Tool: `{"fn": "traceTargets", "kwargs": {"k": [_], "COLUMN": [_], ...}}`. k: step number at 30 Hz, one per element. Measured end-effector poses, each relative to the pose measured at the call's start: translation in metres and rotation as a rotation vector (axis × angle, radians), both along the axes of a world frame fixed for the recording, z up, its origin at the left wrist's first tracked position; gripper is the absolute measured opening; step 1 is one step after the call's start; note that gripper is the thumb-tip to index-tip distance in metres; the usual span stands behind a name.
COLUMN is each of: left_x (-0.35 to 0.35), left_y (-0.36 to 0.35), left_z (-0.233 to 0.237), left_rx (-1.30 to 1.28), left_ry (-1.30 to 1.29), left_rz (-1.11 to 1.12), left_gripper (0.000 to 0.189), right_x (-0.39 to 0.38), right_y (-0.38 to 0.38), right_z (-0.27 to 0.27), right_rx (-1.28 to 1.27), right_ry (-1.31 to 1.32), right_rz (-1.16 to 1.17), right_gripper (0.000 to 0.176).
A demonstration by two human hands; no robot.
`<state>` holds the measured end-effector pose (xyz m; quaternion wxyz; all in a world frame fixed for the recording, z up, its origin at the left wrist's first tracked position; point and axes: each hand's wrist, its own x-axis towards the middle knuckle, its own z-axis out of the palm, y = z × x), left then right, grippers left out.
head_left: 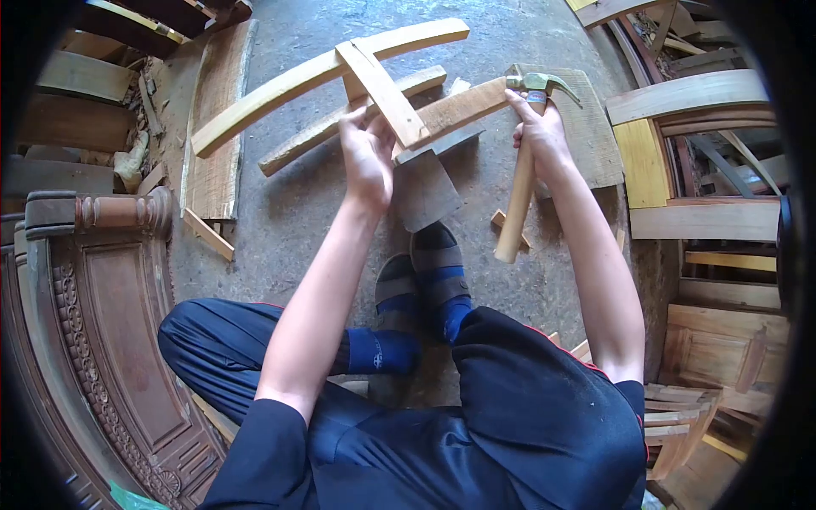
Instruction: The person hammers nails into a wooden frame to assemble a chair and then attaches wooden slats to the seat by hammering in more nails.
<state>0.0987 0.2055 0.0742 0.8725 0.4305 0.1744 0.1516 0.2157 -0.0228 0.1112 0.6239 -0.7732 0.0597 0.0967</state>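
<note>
My left hand [367, 157] is closed around part of a pale wooden frame [280, 98], near its short crosspiece [382, 92]. The frame has long, slightly curved rails. A browner slat [467, 109] runs from the crosspiece toward my right hand [541, 136]. That hand grips a claw hammer [514, 200] high on its wooden handle, just below the metal head [540, 82]. The hammer's handle hangs downward, and its claw points right. Below the frame, a grey block [429, 191] stands just in front of my feet. My left fingers are partly hidden behind the wood.
Flat boards lie on the concrete floor at left [217, 119] and right [586, 127]. Small wood offcuts [208, 234] are scattered about. A carved brown panel [127, 314] stands at left. Wooden frames [705, 221] are stacked along the right side.
</note>
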Motion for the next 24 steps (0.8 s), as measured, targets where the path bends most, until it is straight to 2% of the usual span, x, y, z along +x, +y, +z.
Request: {"fn": "traceTargets", "kwargs": {"k": [1, 5, 8, 9, 12, 16, 24], "left_x": [0.001, 0.017, 0.025, 0.027, 0.036, 0.034, 0.022], "left_y": [0.000, -0.003, 0.006, 0.008, 0.012, 0.012, 0.016], "left_z": [0.013, 0.016, 0.013, 0.016, 0.006, 0.006, 0.009], "left_rx": [0.033, 0.172, 0.042, 0.002, 0.131, 0.221, 0.171], "left_ry": [0.040, 0.112, 0.097, 0.102, 0.032, 0.077, 0.065], "left_rz": [-0.063, -0.147, -0.213, -0.215, -0.210, -0.110, -0.054], "left_gripper": [0.065, 0.065, 0.060, 0.054, 0.051, 0.047, 0.049], "right_x": [-0.001, -0.004, -0.009, -0.011, -0.015, -0.018, -0.020], "right_y": [0.000, -0.005, -0.008, -0.009, -0.007, -0.009, -0.009], "right_z": [-0.001, -0.009, -0.007, -0.007, -0.005, -0.002, 0.003], "right_rx": [0.026, 0.097, 0.116, 0.116, 0.125, 0.119, 0.160], "right_ry": [0.028, 0.040, 0.026, 0.028, 0.019, -0.020, -0.012], "right_rz": [-0.014, -0.014, 0.005, 0.003, 0.017, 0.043, 0.082], "right_gripper": [0.049, 0.049, 0.049, 0.050, 0.054, 0.055, 0.052]}}
